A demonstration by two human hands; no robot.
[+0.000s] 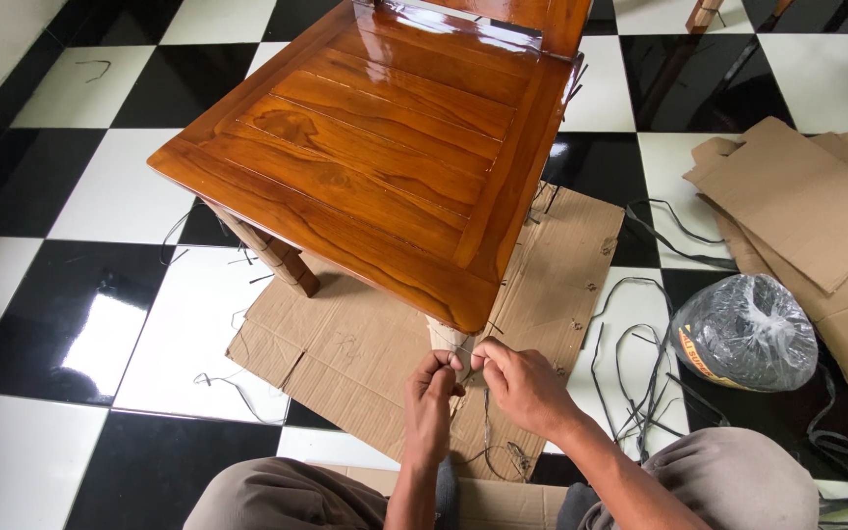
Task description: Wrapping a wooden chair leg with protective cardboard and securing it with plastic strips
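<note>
both hands (478,378) pinch a thin strap (486,417) — chair leg (449,341) mostly hidden.

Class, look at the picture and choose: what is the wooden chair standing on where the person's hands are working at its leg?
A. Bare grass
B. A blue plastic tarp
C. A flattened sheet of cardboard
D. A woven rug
C: the wooden chair stands on a flattened cardboard sheet laid over the chequered tiles, with both hands at its front leg.

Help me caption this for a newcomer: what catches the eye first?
A glossy brown wooden chair seat fills the top centre, standing on flattened cardboard over a black-and-white checkered floor. Below it, the left hand and right hand pinch a thin dark strap at the wrapped chair leg.
</note>
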